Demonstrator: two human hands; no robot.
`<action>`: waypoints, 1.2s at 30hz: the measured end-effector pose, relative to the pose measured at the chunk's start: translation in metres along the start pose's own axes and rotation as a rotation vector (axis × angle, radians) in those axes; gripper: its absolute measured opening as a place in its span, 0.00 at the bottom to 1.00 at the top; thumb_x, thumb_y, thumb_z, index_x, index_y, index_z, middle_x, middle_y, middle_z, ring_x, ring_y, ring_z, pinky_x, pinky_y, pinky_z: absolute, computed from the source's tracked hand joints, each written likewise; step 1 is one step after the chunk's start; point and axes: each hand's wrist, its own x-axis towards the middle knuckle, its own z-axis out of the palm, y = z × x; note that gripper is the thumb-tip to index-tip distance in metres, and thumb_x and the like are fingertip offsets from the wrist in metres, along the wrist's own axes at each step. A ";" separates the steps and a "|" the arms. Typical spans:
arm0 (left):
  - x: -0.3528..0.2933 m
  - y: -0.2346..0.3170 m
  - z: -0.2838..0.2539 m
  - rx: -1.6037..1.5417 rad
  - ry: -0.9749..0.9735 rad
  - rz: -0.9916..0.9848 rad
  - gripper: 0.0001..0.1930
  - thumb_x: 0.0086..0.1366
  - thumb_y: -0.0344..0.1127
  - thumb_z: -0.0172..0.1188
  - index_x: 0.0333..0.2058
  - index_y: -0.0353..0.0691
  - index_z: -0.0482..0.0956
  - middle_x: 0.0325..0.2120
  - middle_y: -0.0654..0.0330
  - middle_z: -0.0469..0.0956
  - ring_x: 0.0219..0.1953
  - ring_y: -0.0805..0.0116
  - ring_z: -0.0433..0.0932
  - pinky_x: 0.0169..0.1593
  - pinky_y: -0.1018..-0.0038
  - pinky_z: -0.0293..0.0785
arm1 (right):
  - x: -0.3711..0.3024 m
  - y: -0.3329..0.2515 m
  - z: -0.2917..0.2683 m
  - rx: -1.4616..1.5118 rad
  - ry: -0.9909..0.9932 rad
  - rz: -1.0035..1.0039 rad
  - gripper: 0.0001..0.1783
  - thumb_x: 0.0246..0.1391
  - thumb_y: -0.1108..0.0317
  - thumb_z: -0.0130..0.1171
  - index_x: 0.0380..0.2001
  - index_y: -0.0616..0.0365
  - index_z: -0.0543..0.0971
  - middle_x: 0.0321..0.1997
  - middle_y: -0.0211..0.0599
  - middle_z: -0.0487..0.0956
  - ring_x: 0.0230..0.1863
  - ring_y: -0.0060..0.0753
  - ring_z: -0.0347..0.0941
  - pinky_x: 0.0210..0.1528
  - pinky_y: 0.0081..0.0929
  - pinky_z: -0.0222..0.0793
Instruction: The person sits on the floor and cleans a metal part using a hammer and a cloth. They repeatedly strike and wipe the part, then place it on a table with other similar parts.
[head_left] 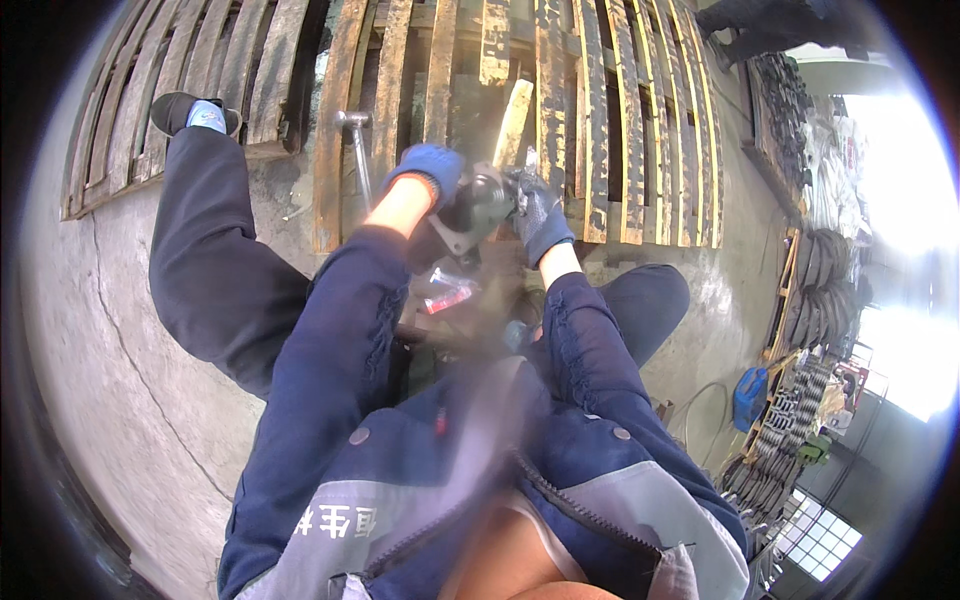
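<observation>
In front of me is a dark metal part (474, 208) with a round body and a flange with a hole in its near corner. My left hand (432, 170), in a blue glove, is closed at its left side. My right hand (541, 214), in a darker grey-blue glove, grips the part's right edge, fingers curled. Some motion blur and the gloves hide the exact finger contacts. Just beyond the part a pale wooden block (513, 122) points away from me. A metal hammer (356, 140) lies left of my left hand, its head away from me.
Slatted wooden pallets (340, 200) spread out beyond my hands. Nearer to me are small clear and red tubes (450, 291). My legs stretch to both sides on the concrete floor (130, 300). At right stand stacked metal parts (785, 410) and a blue container (749, 397).
</observation>
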 end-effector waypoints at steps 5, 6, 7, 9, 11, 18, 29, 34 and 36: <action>-0.025 0.016 -0.010 -0.269 0.470 -0.346 0.18 0.60 0.47 0.61 0.42 0.41 0.83 0.39 0.47 0.83 0.47 0.50 0.81 0.55 0.57 0.72 | -0.013 0.023 0.009 -0.421 0.108 -0.280 0.16 0.65 0.62 0.50 0.49 0.58 0.78 0.50 0.36 0.80 0.47 0.29 0.76 0.47 0.26 0.74; -0.035 0.017 -0.004 -0.473 0.462 -0.467 0.23 0.64 0.53 0.55 0.44 0.39 0.82 0.40 0.44 0.82 0.48 0.46 0.79 0.56 0.57 0.71 | -0.017 0.025 0.014 -0.402 0.126 -0.251 0.15 0.64 0.62 0.51 0.48 0.58 0.79 0.50 0.36 0.80 0.48 0.28 0.76 0.47 0.26 0.74; -0.039 0.020 0.002 -0.581 0.472 -0.553 0.24 0.65 0.53 0.52 0.43 0.37 0.81 0.41 0.42 0.82 0.49 0.44 0.79 0.56 0.57 0.71 | -0.021 0.023 0.017 -0.286 0.149 -0.172 0.14 0.64 0.63 0.52 0.48 0.57 0.79 0.49 0.35 0.80 0.48 0.28 0.75 0.48 0.26 0.73; -0.040 0.018 0.009 -0.767 0.512 -0.719 0.26 0.68 0.54 0.46 0.41 0.34 0.81 0.44 0.39 0.80 0.51 0.41 0.77 0.58 0.58 0.71 | -0.030 0.016 0.024 0.050 0.215 0.025 0.13 0.63 0.64 0.53 0.47 0.56 0.79 0.49 0.34 0.80 0.49 0.27 0.74 0.50 0.26 0.71; -0.038 0.013 0.009 -0.869 0.525 -0.651 0.27 0.68 0.54 0.46 0.42 0.33 0.81 0.44 0.39 0.80 0.50 0.39 0.77 0.57 0.58 0.73 | -0.041 0.006 0.032 0.111 0.194 0.042 0.13 0.63 0.64 0.53 0.47 0.56 0.78 0.48 0.35 0.80 0.51 0.28 0.74 0.53 0.27 0.69; -0.090 0.005 0.029 -1.038 0.449 -0.396 0.18 0.63 0.40 0.59 0.48 0.37 0.79 0.36 0.48 0.82 0.35 0.52 0.84 0.38 0.63 0.81 | -0.131 -0.010 0.075 -0.238 0.099 0.059 0.20 0.65 0.58 0.53 0.51 0.63 0.75 0.50 0.40 0.79 0.54 0.38 0.74 0.54 0.36 0.72; -0.108 -0.030 0.066 -0.925 0.748 -0.601 0.18 0.58 0.31 0.61 0.47 0.32 0.81 0.40 0.43 0.83 0.42 0.52 0.83 0.48 0.65 0.76 | -0.181 -0.071 0.114 -0.715 -0.295 -0.219 0.23 0.68 0.48 0.48 0.52 0.55 0.77 0.45 0.34 0.82 0.51 0.30 0.75 0.51 0.30 0.71; -0.108 -0.044 0.075 -1.288 0.856 -0.520 0.17 0.55 0.27 0.62 0.45 0.34 0.83 0.36 0.47 0.84 0.37 0.60 0.84 0.44 0.69 0.77 | -0.163 -0.078 0.096 -0.428 -0.337 0.176 0.19 0.67 0.55 0.53 0.52 0.57 0.75 0.42 0.36 0.82 0.43 0.28 0.77 0.50 0.29 0.72; -0.104 -0.049 0.077 -1.192 0.815 -0.558 0.18 0.53 0.27 0.62 0.44 0.36 0.84 0.36 0.47 0.84 0.37 0.60 0.84 0.45 0.70 0.78 | -0.137 -0.091 0.078 -0.473 -0.354 0.586 0.20 0.66 0.57 0.54 0.54 0.57 0.73 0.42 0.37 0.81 0.41 0.28 0.77 0.49 0.29 0.73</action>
